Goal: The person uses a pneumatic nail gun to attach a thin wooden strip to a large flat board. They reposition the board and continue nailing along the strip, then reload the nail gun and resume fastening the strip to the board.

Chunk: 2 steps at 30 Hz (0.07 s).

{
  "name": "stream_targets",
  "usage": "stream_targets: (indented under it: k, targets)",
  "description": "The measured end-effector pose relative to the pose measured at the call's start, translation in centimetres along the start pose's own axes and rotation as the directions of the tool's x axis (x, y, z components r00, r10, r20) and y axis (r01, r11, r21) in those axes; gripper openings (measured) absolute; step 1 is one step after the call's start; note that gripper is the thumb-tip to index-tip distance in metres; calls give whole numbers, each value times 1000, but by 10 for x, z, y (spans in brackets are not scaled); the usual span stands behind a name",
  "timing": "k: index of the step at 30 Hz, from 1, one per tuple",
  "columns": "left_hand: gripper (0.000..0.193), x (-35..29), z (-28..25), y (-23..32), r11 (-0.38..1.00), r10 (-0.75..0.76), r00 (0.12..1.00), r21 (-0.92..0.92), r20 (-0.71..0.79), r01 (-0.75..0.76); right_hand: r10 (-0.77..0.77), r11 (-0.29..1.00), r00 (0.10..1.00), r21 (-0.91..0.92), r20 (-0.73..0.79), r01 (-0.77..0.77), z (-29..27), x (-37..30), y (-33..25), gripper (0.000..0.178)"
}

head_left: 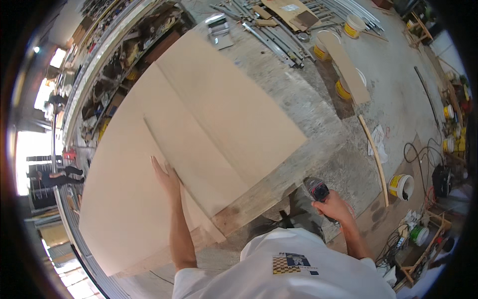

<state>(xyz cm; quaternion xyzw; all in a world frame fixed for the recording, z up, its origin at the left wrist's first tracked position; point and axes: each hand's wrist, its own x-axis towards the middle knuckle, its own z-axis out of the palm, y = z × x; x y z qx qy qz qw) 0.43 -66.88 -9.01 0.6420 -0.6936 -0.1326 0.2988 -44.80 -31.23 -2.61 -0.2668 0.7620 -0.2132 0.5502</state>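
A large pale wood board lies on a worn workbench, and a second pale panel lies on the right. My left hand rests on the board with its fingers stretched out, beside a long thin wooden strip. The near end of that strip sticks out past the board's edge. In my right hand is a dark-and-red power drill, held off the near right side of the bench. My fingers wrap its handle, and the tool's tip is not clear.
Metal tubes and a cardboard piece lie at the far end. Buckets stand on the right, near a curved wooden strip and tangled cables. Cluttered shelving runs along the left. Another person is far left.
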Motion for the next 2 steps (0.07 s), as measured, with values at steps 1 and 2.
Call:
stream_targets:
  k: [1,2]
  targets:
    - [66,0,9,23,1000,-4,1000,24,24,3,11,998,999,55,-35,-9,-23,0,-8,20]
    - [71,2,19,46,999,-7,999,48,48,5,5,998,999,56,-41,-2,-45,4,-9,20]
